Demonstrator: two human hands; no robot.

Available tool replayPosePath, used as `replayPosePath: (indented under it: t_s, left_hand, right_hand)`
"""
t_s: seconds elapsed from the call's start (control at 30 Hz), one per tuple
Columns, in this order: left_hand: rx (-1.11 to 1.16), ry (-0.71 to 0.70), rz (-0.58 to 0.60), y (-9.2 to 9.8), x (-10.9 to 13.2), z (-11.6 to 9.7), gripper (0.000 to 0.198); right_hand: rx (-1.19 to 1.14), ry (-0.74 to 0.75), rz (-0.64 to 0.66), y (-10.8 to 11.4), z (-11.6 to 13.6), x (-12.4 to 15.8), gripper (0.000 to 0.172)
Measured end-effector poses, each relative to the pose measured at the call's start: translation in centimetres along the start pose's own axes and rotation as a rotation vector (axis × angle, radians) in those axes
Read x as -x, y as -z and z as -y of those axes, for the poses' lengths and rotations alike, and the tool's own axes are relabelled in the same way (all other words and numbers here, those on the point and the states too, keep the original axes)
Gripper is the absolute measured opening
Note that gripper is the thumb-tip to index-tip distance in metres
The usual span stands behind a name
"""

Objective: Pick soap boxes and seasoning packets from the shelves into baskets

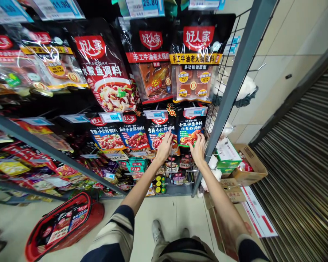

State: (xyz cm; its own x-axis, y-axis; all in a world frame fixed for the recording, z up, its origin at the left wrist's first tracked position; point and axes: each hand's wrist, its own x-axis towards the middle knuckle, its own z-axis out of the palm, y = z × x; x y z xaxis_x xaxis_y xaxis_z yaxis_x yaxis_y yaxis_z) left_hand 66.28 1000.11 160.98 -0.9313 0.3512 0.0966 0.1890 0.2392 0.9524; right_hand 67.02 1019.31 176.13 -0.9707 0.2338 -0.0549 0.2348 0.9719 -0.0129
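Note:
A row of hanging seasoning packets, black and blue with crayfish pictures, is in front of me. My left hand (164, 147) reaches up to the third seasoning packet (154, 134), its stretched fingers lying against the lower right front. At the right end hangs another seasoning packet (190, 127) with a green lower edge. On its lower front rest the fingertips of my right hand (198, 150), thumb and fingers apart. Both packets still hang below price tags. To their left are two similar seasoning packets, one red-pictured (135, 136) and one paler (106, 136).
Larger hotpot seasoning pouches (194, 62) hang above. A grey rack post (229, 83) with wire mesh stands close on the right, cardboard boxes (251, 176) beyond it. On the floor at lower left sits a red shopping basket (34, 231) holding packets. Lower shelves carry more packets.

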Motion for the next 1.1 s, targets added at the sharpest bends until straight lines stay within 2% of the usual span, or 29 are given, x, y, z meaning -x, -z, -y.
replayPosePath:
  t_s: [0.1, 0.17, 0.27, 0.33, 0.37, 0.47, 0.53, 0.57, 0.67, 0.77, 0.83, 0.93, 1.0, 1.1]
  left_hand:
    - [0.068, -0.044, 0.065, 1.1, 0.3, 1.1, 0.065]
    - [0.136, -0.049, 0.04, 2.0, -0.2, 0.4, 0.06]
    - [0.36, 0.085, -0.186, 3.4, -3.1, -3.1, 0.048]
    - [0.64, 0.232, -0.322, 4.1, -6.5, -6.2, 0.047]
    - [0.789, 0.287, -0.347, 4.4, -8.4, -7.7, 0.048]
    - [1.041, 0.353, -0.397, 5.0, -13.3, -10.6, 0.046]
    - [1.063, 0.377, -0.431, 5.4, -14.5, -11.2, 0.042]
    - [1.051, 0.392, -0.44, 5.6, -14.2, -11.3, 0.04]
    - [0.899, 0.415, -0.494, 6.8, -10.1, -10.5, 0.036]
    - [0.533, 0.443, -0.727, 8.4, -4.7, -8.4, 0.03]
    - [0.288, 0.458, -0.851, 9.4, -2.7, -6.3, 0.031]
    - [0.171, 0.493, -0.912, 10.2, -2.9, -2.5, 0.045]
    - [0.297, 0.558, -0.896, 10.4, -4.4, 0.0, 0.039]
    - [0.532, 0.62, -0.837, 10.3, -6.7, 2.9, 0.045]
  right_hand:
    - [-0.085, -0.002, -0.04, 0.9, 0.9, -0.6, 0.063]
    - [-0.27, -0.003, -0.112, 2.2, 2.2, -1.7, 0.06]
    - [-0.684, -0.093, -0.179, 4.2, 4.9, -4.7, 0.052]
    - [-0.93, -0.183, -0.213, 4.9, 6.6, -7.4, 0.052]
    - [-1.018, -0.224, -0.242, 5.1, 7.2, -8.6, 0.051]
    - [-1.131, -0.298, -0.351, 5.0, 8.2, -11.4, 0.045]
    - [-1.128, -0.301, -0.383, 4.9, 8.2, -11.9, 0.043]
    - [-1.126, -0.296, -0.38, 4.9, 8.1, -11.8, 0.043]
    - [-1.15, -0.298, -0.347, 5.3, 7.5, -9.8, 0.044]
    - [-1.066, -0.288, -0.28, 5.0, 7.1, -6.8, 0.043]
    - [-0.946, -0.243, -0.172, 4.1, 7.5, -5.2, 0.042]
    - [-0.843, -0.151, 0.01, 1.8, 9.1, -4.6, 0.045]
    - [-0.8, -0.096, 0.081, 0.0, 10.4, -5.2, 0.046]
    - [-0.703, -0.052, 0.082, -2.2, 11.7, -6.3, 0.048]
